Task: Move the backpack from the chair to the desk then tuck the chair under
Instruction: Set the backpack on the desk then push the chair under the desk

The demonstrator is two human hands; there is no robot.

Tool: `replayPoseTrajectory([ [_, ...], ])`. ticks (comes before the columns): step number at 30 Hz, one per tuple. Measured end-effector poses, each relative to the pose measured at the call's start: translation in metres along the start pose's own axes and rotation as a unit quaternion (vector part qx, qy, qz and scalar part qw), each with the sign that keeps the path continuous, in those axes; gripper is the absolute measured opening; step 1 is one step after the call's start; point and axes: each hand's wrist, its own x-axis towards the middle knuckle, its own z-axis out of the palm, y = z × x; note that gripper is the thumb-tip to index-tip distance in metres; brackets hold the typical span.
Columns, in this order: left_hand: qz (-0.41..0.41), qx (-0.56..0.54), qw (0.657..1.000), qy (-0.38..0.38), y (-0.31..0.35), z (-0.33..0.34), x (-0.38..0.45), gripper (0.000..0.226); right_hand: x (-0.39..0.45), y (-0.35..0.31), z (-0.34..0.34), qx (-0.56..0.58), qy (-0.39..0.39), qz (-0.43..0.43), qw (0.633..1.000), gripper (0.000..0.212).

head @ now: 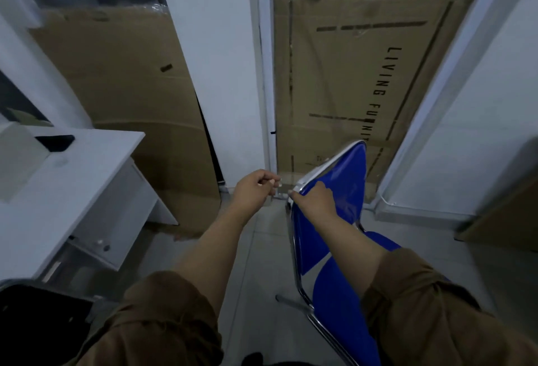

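A blue chair [340, 179] with a chrome frame stands on the floor at centre right, its backrest towards me and its seat bare. My right hand [316, 199] grips the top left corner of the backrest. My left hand [257, 186] hovers just left of that corner, fingers curled, with nothing in it that I can see. The white desk [96, 155] is at the left. A black mass [43, 316] that may be the backpack lies at the bottom left, by the desk's near end.
Large cardboard sheets [343, 74] lean behind glass panels ahead. A white pillar [221, 74] stands between them. A grey box [20, 155] and a dark slot [56, 142] sit on the desk. Grey tiled floor [256, 263] lies between desk and chair. A cardboard piece [503, 220] is at the right.
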Motion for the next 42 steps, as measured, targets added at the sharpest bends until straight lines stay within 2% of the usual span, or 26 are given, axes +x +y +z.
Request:
replayPoseTrajectory([
  [2,0.012,0.028,0.999,-0.026,-0.004,-0.008,0.018,0.024,0.007,-0.009,0.014,0.032,0.017,0.057,0.998,0.109],
  [4,0.03,0.063,0.996,-0.057,-0.008,-0.016,0.04,0.023,0.017,-0.016,0.029,0.079,0.044,0.113,0.99,0.117],
  [7,0.068,0.091,0.99,-0.086,-0.012,-0.018,0.061,0.021,0.025,-0.017,0.036,0.098,0.083,0.141,0.982,0.112],
  [10,0.112,0.13,0.975,-0.139,-0.013,-0.008,0.084,0.02,0.031,-0.008,0.039,0.111,0.125,0.129,0.977,0.104],
  [16,0.167,0.185,0.945,-0.212,0.0,0.036,0.103,0.036,0.01,0.013,0.03,0.131,0.115,0.103,0.979,0.1],
  [21,0.254,0.198,0.901,-0.29,0.019,0.096,0.095,0.058,-0.023,0.054,-0.006,0.142,0.087,0.109,0.98,0.106],
  [25,0.284,0.208,0.87,-0.345,0.026,0.144,0.077,0.061,-0.055,0.092,-0.045,0.116,0.053,0.121,0.984,0.107],
  [30,0.262,0.235,0.858,-0.375,0.03,0.208,0.046,0.065,-0.097,0.145,-0.098,0.094,0.031,0.142,0.985,0.101],
  [33,0.3,0.256,0.845,-0.36,0.037,0.241,0.029,0.067,-0.117,0.175,-0.125,0.097,0.022,0.159,0.982,0.097],
  [37,0.366,0.301,0.807,-0.353,0.055,0.291,0.008,0.068,-0.136,0.215,-0.162,0.114,0.026,0.175,0.978,0.092],
  [42,0.375,0.31,0.794,-0.365,0.076,0.349,-0.016,0.066,-0.144,0.265,-0.209,0.133,0.041,0.179,0.974,0.089],
])
